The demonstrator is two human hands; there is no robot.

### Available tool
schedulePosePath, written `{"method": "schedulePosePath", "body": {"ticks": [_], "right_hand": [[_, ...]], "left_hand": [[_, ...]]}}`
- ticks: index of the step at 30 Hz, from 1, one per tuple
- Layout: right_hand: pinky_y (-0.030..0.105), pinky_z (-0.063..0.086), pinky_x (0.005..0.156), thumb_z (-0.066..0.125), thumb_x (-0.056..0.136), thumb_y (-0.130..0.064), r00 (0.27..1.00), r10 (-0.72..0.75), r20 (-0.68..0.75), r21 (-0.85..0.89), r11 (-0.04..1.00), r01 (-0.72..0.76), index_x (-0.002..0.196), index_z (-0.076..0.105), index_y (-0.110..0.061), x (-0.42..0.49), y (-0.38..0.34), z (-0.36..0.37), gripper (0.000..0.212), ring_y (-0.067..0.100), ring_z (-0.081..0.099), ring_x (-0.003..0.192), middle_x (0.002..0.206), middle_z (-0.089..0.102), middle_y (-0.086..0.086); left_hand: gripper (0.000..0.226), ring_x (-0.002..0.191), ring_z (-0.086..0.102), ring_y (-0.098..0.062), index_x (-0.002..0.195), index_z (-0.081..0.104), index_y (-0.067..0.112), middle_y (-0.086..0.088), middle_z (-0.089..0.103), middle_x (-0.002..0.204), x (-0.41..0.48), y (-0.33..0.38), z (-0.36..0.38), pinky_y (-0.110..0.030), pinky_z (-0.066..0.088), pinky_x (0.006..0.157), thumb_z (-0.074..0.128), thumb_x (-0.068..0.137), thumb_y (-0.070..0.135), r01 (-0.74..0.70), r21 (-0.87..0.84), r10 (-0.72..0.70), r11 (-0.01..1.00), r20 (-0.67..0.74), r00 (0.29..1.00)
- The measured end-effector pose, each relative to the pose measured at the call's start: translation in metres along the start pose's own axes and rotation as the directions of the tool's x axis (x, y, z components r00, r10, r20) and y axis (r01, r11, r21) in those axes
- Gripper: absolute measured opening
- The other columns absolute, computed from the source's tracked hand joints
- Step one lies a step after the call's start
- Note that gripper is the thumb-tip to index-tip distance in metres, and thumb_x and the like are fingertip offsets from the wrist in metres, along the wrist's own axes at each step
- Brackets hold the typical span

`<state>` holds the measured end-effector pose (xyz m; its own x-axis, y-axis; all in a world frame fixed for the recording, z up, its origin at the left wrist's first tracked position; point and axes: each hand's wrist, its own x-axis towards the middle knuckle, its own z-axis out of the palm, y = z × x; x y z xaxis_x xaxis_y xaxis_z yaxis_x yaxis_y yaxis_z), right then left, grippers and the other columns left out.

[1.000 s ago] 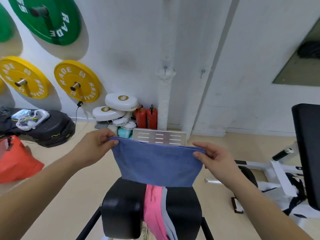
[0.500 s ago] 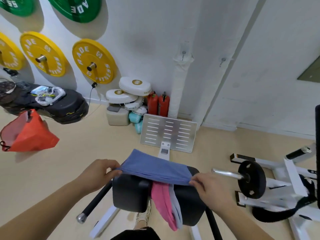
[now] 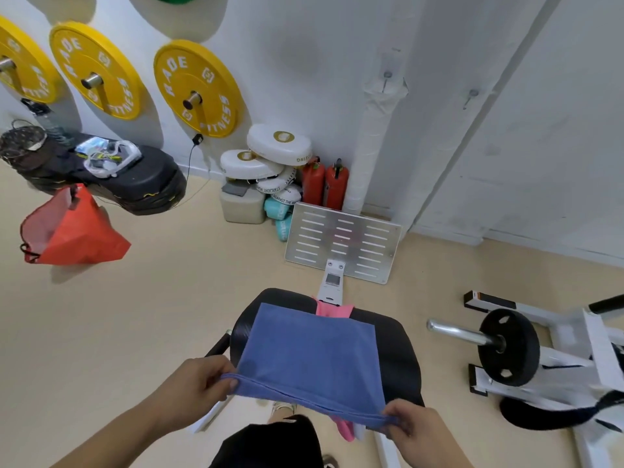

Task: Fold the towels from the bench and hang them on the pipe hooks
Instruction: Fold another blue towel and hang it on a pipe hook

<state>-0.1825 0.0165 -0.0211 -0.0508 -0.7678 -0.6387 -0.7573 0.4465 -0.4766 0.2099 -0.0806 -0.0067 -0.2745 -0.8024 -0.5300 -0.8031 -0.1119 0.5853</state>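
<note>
A blue towel [image 3: 310, 352], folded double, lies spread over the black bench pad [image 3: 396, 349]. My left hand [image 3: 199, 383] pinches its near left corner and my right hand [image 3: 415, 428] pinches its near right corner, lifting the near edge slightly. A pink towel [image 3: 332, 309] lies under the blue one across the pad; it shows beyond the far edge and hangs down at the near edge beside a pale one. The white wrapped pipe [image 3: 374, 130] stands against the wall ahead, with a hook [image 3: 386, 77] on it and another hook [image 3: 471, 96] to its right.
A slotted metal footplate [image 3: 342, 243] stands beyond the bench. Yellow weight plates [image 3: 197, 87] hang on the wall at left. White pads [image 3: 278, 146] and red extinguishers [image 3: 326, 184] sit at the wall's base. A barbell machine [image 3: 510, 346] is on the right, an orange bag [image 3: 72, 231] at left.
Both hands brought the blue towel down from in front of me and laid it flat over the bench pad, still pinching its two corners. The view tilted downward.
</note>
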Motion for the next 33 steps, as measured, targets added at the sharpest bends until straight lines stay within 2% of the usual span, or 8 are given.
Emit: {"method": "schedulePosePath", "body": {"ticks": [3, 12, 17, 22, 25, 27, 30, 33], "right_hand": [[0.011, 0.049, 0.071, 0.072, 0.09, -0.027, 0.998, -0.004, -0.067, 0.074, 0.997, 0.009, 0.086, 0.066, -0.033, 0.013, 0.0, -0.006, 0.009, 0.004, 0.065, 0.074, 0.08, 0.071, -0.008], [0.031, 0.048, 0.069, 0.054, 0.104, -0.024, 0.97, 0.053, -0.238, 0.296, 0.955, 0.021, 0.09, 0.059, -0.023, 0.118, -0.028, -0.044, 0.014, 0.018, 0.063, 0.076, 0.079, 0.066, 0.001], [0.023, 0.044, 0.062, 0.057, 0.099, -0.02, 0.977, 0.139, -0.161, 0.293, 0.952, -0.087, 0.09, 0.062, -0.022, 0.171, -0.031, -0.046, 0.012, 0.013, 0.062, 0.076, 0.082, 0.069, -0.003], [0.03, 0.05, 0.069, 0.059, 0.097, -0.019, 0.972, 0.228, -0.056, 0.223, 0.952, -0.211, 0.087, 0.062, -0.021, 0.207, -0.024, -0.039, 0.011, 0.014, 0.061, 0.074, 0.08, 0.067, 0.0], [0.031, 0.05, 0.074, 0.061, 0.097, -0.024, 0.966, 0.259, -0.019, 0.175, 0.952, -0.251, 0.098, 0.064, -0.018, 0.219, -0.016, -0.031, 0.007, 0.014, 0.061, 0.081, 0.096, 0.069, 0.001], [0.026, 0.044, 0.077, 0.062, 0.095, -0.031, 0.964, 0.265, 0.017, 0.119, 0.957, -0.265, 0.111, 0.064, -0.023, 0.226, -0.008, -0.024, 0.018, 0.013, 0.058, 0.083, 0.11, 0.063, 0.006], [0.025, 0.041, 0.066, 0.058, 0.091, -0.038, 0.964, 0.253, 0.085, 0.059, 0.964, -0.258, 0.084, 0.054, -0.033, 0.232, 0.001, -0.019, 0.011, 0.009, 0.052, 0.071, 0.104, 0.055, 0.009], [0.024, 0.042, 0.061, 0.064, 0.088, -0.03, 0.963, 0.259, 0.068, 0.104, 0.959, -0.265, 0.084, 0.057, -0.021, 0.227, -0.006, -0.026, 0.012, 0.014, 0.058, 0.072, 0.103, 0.058, 0.009]], "left_hand": [[0.017, 0.068, 0.06, -0.003, 0.083, 0.067, 0.025, 0.013, 0.071, 0.079, 0.022, 0.007, -0.007, -0.018, 0.047, 0.065, 0.06, 0.097, 0.018, -0.005, -0.013, 0.005, 1.0, -0.022, 1.0], [0.014, 0.086, 0.065, -0.02, 0.091, 0.063, 0.023, 0.003, 0.069, 0.089, 0.15, 0.033, -0.015, -0.038, 0.056, 0.078, 0.053, 0.1, 0.02, 0.117, -0.16, -0.14, 0.98, -0.143, 0.98], [0.013, 0.087, 0.063, -0.018, 0.095, 0.063, 0.024, 0.004, 0.069, 0.091, 0.203, 0.025, -0.003, -0.03, 0.051, 0.075, 0.051, 0.1, 0.022, 0.248, -0.032, -0.25, 0.968, -0.066, 0.966], [0.011, 0.087, 0.064, -0.016, 0.097, 0.064, 0.024, 0.004, 0.069, 0.093, 0.226, 0.018, -0.003, -0.026, 0.048, 0.074, 0.053, 0.097, 0.025, 0.351, 0.081, -0.353, 0.933, 0.005, 0.936], [0.015, 0.086, 0.063, -0.014, 0.102, 0.063, 0.022, 0.006, 0.067, 0.094, 0.234, 0.018, -0.002, -0.023, 0.047, 0.071, 0.06, 0.091, 0.033, 0.399, 0.108, -0.404, 0.911, 0.029, 0.914], [0.028, 0.084, 0.062, -0.012, 0.104, 0.062, 0.021, 0.006, 0.066, 0.095, 0.236, 0.02, -0.001, -0.021, 0.045, 0.065, 0.066, 0.084, 0.04, 0.414, 0.143, -0.427, 0.899, 0.077, 0.901], [0.04, 0.088, 0.064, -0.015, 0.107, 0.06, 0.019, 0.002, 0.067, 0.102, 0.236, 0.023, 0.004, -0.022, 0.047, 0.067, 0.068, 0.078, 0.046, 0.432, 0.198, -0.458, 0.88, 0.111, 0.882], [0.019, 0.084, 0.065, -0.016, 0.091, 0.057, 0.022, 0.002, 0.068, 0.093, 0.23, 0.033, 0.006, -0.022, 0.044, 0.062, 0.065, 0.083, 0.038, 0.435, 0.185, -0.456, 0.881, 0.087, 0.886]]}}
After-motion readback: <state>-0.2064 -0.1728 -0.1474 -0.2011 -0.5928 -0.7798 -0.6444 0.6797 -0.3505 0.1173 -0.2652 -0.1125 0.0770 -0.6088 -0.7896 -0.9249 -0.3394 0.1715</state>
